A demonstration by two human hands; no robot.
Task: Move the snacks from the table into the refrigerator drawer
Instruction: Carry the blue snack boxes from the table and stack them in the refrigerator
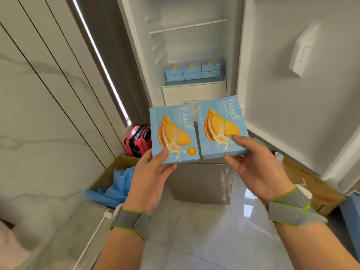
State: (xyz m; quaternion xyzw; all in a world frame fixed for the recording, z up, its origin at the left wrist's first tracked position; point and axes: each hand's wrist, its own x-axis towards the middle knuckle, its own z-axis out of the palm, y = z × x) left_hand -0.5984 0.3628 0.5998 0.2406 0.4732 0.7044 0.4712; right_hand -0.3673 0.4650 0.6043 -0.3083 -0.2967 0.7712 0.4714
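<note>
My left hand pinches one snack box and my right hand a second box, each by its near edge, both in front of the refrigerator drawer (it looks closed). Risk: I have no free hand to pull it, and such shallow grips could drop a box.

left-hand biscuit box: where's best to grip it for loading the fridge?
Grip the biscuit box at its near short end, from the person's side: thumb on the printed face, fingers underneath, as the left hand does. It is thin and flat, so a pinch across its thickness should hold, leaving the far end free to lead into the fridge.
</note>
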